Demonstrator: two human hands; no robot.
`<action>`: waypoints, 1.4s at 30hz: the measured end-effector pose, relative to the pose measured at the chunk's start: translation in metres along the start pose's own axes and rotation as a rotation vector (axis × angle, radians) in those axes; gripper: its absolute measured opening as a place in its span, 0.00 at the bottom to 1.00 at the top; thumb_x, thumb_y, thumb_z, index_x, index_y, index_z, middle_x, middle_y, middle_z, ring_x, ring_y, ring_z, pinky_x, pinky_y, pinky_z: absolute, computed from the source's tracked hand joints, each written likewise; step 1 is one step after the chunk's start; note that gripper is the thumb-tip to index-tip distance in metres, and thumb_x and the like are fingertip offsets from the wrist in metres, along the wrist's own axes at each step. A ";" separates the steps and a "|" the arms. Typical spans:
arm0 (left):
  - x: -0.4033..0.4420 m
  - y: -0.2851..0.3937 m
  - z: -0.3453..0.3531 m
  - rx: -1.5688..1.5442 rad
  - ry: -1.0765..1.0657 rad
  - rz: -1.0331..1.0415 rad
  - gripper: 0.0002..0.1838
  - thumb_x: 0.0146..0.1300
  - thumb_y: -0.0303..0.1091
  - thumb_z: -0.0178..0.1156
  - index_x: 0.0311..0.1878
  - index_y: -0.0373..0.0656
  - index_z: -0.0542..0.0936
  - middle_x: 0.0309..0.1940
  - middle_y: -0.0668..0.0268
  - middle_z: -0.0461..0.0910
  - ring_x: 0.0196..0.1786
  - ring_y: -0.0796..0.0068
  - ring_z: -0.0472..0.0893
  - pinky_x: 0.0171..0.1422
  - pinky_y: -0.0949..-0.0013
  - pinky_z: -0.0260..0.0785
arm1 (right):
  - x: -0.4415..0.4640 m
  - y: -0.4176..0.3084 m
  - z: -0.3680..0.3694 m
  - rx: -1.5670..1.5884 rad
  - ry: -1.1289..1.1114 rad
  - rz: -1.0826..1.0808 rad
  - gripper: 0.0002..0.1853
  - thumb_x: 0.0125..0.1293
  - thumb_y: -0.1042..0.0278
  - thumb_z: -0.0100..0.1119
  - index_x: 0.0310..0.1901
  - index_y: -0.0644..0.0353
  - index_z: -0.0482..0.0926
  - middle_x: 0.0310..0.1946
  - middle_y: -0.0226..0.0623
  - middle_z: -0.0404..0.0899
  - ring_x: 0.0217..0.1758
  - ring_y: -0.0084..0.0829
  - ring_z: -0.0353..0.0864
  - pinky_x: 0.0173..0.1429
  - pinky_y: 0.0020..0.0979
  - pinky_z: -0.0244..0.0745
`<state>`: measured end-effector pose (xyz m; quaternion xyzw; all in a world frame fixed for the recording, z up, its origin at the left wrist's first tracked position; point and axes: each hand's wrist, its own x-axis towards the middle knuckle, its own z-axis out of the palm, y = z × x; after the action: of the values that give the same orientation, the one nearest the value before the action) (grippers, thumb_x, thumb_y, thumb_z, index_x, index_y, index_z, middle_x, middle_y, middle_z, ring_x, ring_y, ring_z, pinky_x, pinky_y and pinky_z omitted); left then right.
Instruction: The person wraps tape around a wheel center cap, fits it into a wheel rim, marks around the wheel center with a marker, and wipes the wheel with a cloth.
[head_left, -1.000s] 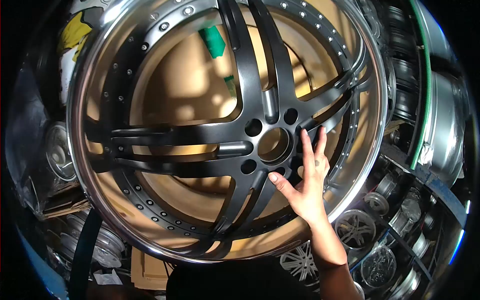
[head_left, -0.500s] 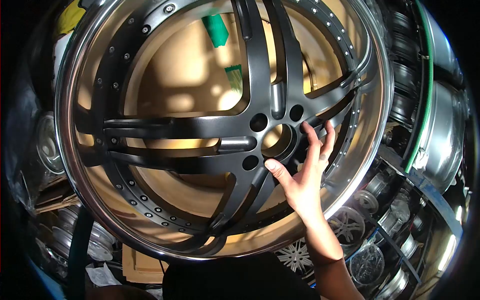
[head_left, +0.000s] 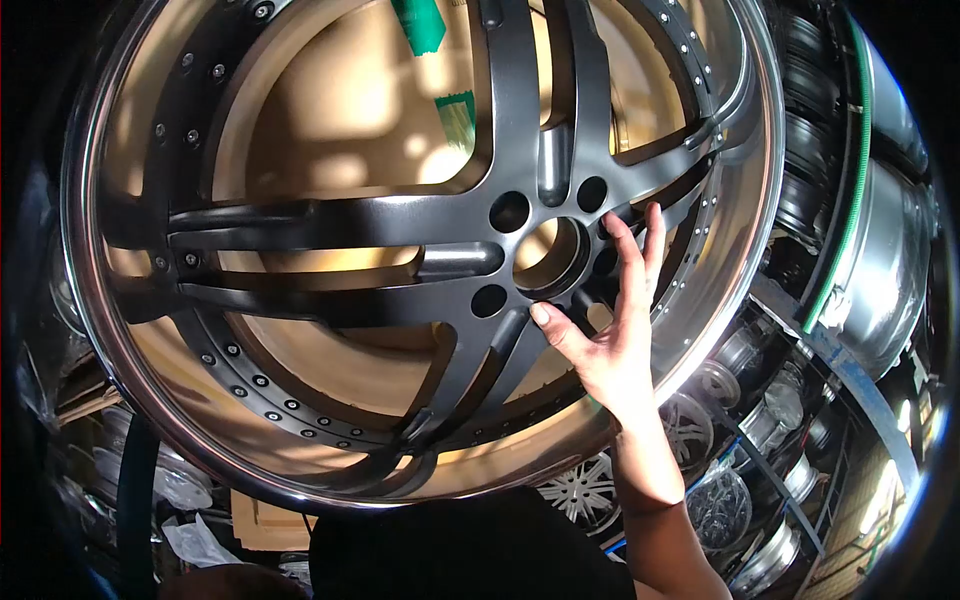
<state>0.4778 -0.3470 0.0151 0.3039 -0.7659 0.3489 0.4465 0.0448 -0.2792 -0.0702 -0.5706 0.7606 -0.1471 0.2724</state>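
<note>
A large wheel rim [head_left: 330, 225] with matte black spokes and a polished, shiny lip fills most of the head view. Small bolts run in a ring around its inner edge. My right hand [head_left: 618, 365] comes up from the lower right to the hub. Its fingers are spread, with the thumb tip at the lower edge of the centre bore [head_left: 550, 255] and the fingertips near the lug holes on the right. Whether the fingers press on the metal is hard to tell. My left hand does not show.
Through the spokes shows a tan surface [head_left: 320, 150] with green tape [head_left: 420, 25]. Wrapped rims [head_left: 880, 270] line a rack on the right, beside a green hose-like strip [head_left: 850, 200]. More rims [head_left: 580, 495] stand below; cardboard [head_left: 270, 520] lies at lower left.
The wheel rim appears larger, and its left side has shifted left and upward in view. My right hand keeps its spread pose at the hub, its fingertips slightly higher.
</note>
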 end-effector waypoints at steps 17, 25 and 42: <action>0.001 -0.002 0.000 0.001 0.000 -0.002 0.15 0.62 0.38 0.68 0.40 0.41 0.73 0.37 0.62 0.70 0.36 0.69 0.73 0.41 0.69 0.67 | 0.001 -0.001 0.000 0.045 -0.011 0.035 0.53 0.48 0.60 0.86 0.76 0.53 0.67 0.86 0.58 0.39 0.86 0.57 0.53 0.83 0.54 0.57; 0.002 -0.002 0.000 0.004 0.010 0.000 0.15 0.62 0.38 0.68 0.40 0.41 0.73 0.37 0.62 0.70 0.35 0.69 0.73 0.41 0.69 0.66 | 0.001 -0.004 0.001 0.030 0.001 0.041 0.52 0.49 0.60 0.86 0.76 0.54 0.67 0.85 0.58 0.39 0.85 0.57 0.54 0.82 0.54 0.58; 0.012 0.015 -0.072 0.127 -0.516 -0.152 0.12 0.68 0.37 0.65 0.48 0.50 0.73 0.47 0.61 0.71 0.45 0.58 0.79 0.47 0.56 0.78 | -0.002 -0.015 0.005 -0.181 0.125 -0.061 0.50 0.54 0.53 0.82 0.75 0.62 0.66 0.78 0.60 0.61 0.81 0.58 0.62 0.83 0.49 0.59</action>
<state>0.4948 -0.2821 0.0475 0.4669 -0.8058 0.2726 0.2416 0.0597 -0.2815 -0.0654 -0.6053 0.7687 -0.1213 0.1673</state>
